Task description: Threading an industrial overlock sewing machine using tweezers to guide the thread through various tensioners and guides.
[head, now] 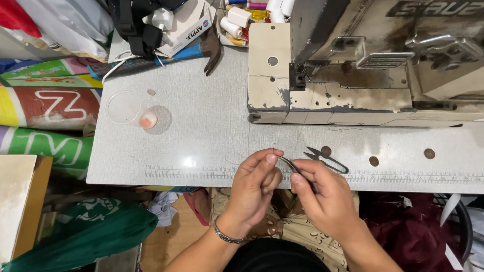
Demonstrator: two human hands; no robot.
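At the near edge of the grey worktable [201, 136], both hands are meeting just over the printed ruler strip [191, 173]. I'm seeing the left hand [254, 186] w/ thumb and forefinger pressed together, pinching the tip of a thin dark metal piece [290, 164] – prob. tweezers or a slim tool, can't tell for sure. The right hand [322, 194] is gripping the other end, fingers curled round it, forefinger lying along the shaft. Whether thread is running between the fingertips I can't tell; too fine to see.

To do this well, I'd judge: keep wrists propped on the table edge, hold the tool low and steady, pinch close to the tip so it isn't wobbling.

Lying just beside the right hand, touching nothing, are the thread snips [326, 157] – black, looped spring handle, short pointed blades. Behind them the sewing machine [353, 75] is sitting: cream enamel, badly chipped, dull steel plates. Table surface is matte, speckled laminate w/ round holes. Well apart to the left, a clear plastic lid [123, 107] and a small pinkish lump [148, 121] are resting. Thread spools [237, 17] are crowding the far edge. A beaded metal bracelet [227, 235] is circling the left wrist.
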